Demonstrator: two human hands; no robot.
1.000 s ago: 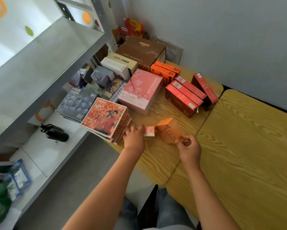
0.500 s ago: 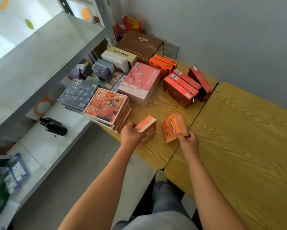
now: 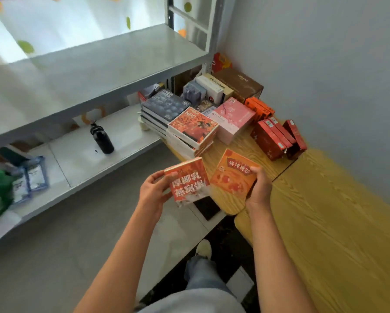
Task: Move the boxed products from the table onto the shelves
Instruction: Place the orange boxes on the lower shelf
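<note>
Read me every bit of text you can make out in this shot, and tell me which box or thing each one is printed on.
"厚椰乳", with a blurred second line: orange box held in the left hand.
"鲜炖桃胶": orange box held in the right hand.
"NFC": top box of the orange stack.
Print on the pink box, dark blue box, red boxes and brown box: too small or blurred.

Glossy printed card boxes (image 3: pixel 190 181); wood-grain table (image 3: pixel 338 224); smooth grey metal shelves (image 3: pixel 94 71)
</note>
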